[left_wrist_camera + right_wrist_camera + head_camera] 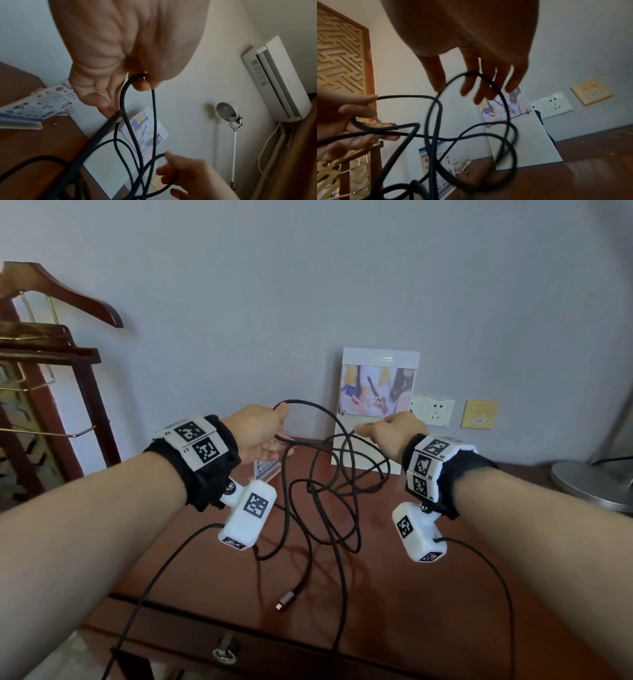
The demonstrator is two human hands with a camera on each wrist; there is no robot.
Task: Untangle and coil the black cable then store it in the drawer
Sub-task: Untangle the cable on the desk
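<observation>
At the lower edge of the head view, the front of the drawer (239,642) runs across the frame with a round metal pull (224,655) at lower centre, and the drawer is closed. Just above it, on the brown wooden bench (411,594), the metal plug end (287,600) of the black cable (310,529) lies free at lower centre, and loose tangled loops rise from the surface toward the middle of the frame. The left hand (262,429), at centre left, holds the cable off the bench: the left wrist view shows a strand pinched between thumb and forefinger (142,85), with more strands crossing its lower fingers. The right hand (399,428), at centre right, is raised level with it; in the right wrist view its fingers (436,73) hang fairly straight and spread, with a loop passing in front of them, and in the head view it seems to pinch a strand, so I cannot tell how firmly it grips. Behind the hands, a small printed card stand (265,469) sits on the bench at centre left, and a white booklet (376,405) leans upright against the wall. Farther right on the wall are a white socket plate (433,410) and a yellow plate (479,414). A lamp base (589,482) sits at the right edge, and a wooden clothes stand (48,313) fills the upper left.
</observation>
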